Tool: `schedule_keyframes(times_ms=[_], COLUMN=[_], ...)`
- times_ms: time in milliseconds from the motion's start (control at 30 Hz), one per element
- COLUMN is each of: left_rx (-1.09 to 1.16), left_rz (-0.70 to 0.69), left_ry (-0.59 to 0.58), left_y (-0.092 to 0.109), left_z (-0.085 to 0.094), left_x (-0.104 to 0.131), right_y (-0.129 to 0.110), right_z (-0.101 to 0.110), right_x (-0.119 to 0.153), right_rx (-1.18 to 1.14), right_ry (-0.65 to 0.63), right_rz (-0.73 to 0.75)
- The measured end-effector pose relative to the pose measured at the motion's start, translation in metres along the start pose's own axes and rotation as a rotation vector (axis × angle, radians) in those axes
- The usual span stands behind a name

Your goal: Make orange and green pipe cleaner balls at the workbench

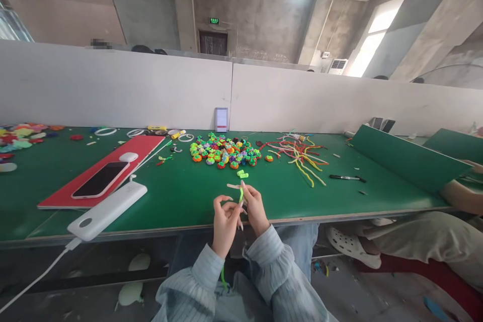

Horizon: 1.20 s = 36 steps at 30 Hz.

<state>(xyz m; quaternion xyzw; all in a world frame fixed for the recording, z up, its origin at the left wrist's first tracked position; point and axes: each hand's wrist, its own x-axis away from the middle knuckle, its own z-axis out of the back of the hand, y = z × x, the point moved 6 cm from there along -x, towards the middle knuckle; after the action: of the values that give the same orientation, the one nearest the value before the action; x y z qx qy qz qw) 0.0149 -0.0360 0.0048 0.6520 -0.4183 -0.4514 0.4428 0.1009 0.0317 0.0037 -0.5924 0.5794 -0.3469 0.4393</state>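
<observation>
- A person sits at a green table (181,196), forearms in pale blue sleeves (269,251), both hands raised close together at its near edge.
- The left hand (225,221) pinches the lower end of a small bright green strip (241,194) between thumb and fingertip; its other fingers are loosely bent.
- The right hand (256,209) has thumb and forefinger drawn together at the strip's upper end; its remaining fingers are partly hidden.
- The green strip is held upright between the two hands, just above the table edge.
- Just beyond the fingertips, short green pieces (242,174) lie on the table.
- Behind them spreads a heap of small colourful balls (226,151), many topped with green.
- Right of the heap is a loose tangle of fuzzy stems (302,153), red, yellow and pale, with a black marker (347,178) beyond it.
- To the left, a phone (101,180) rests on a red folder (71,186), with a white power bank (109,210) beside it.
- A second phone (221,119) leans upright against the white partition (158,88).
- At the far right, a co-worker's arm (462,196) shows beside a green board (407,158).
</observation>
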Motion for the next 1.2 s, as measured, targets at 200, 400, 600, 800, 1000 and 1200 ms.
schedule_keyframes(times_ms=[200,400,600,800,1000,1200], left_rx=[0.086,0.183,0.479,0.650,0.523,0.207], left_rz=[0.121,0.285,0.455,0.592,0.559,0.332], left_ry=[-0.195,-0.396,-0.282,-0.111,-0.045,-0.074], left_y=[-0.002,0.006,0.001,-0.010,-0.004,0.019], left_z=[0.001,0.013,0.027,0.028,0.033,0.031], left_x=[-0.008,-0.007,-0.010,-0.008,-0.007,-0.007], right_y=[0.009,0.016,0.014,0.009,0.001,-0.002], right_z=[-0.004,-0.007,-0.015,-0.015,-0.011,-0.007], right_x=[0.009,0.027,0.043,0.043,0.040,0.034], right_rx=[-0.296,-0.328,-0.167,0.002,0.173,0.392], right_ry=[-0.238,-0.403,-0.523,-0.492,-0.466,-0.323], right_rz=[-0.076,-0.096,-0.179,-0.172,-0.110,0.003])
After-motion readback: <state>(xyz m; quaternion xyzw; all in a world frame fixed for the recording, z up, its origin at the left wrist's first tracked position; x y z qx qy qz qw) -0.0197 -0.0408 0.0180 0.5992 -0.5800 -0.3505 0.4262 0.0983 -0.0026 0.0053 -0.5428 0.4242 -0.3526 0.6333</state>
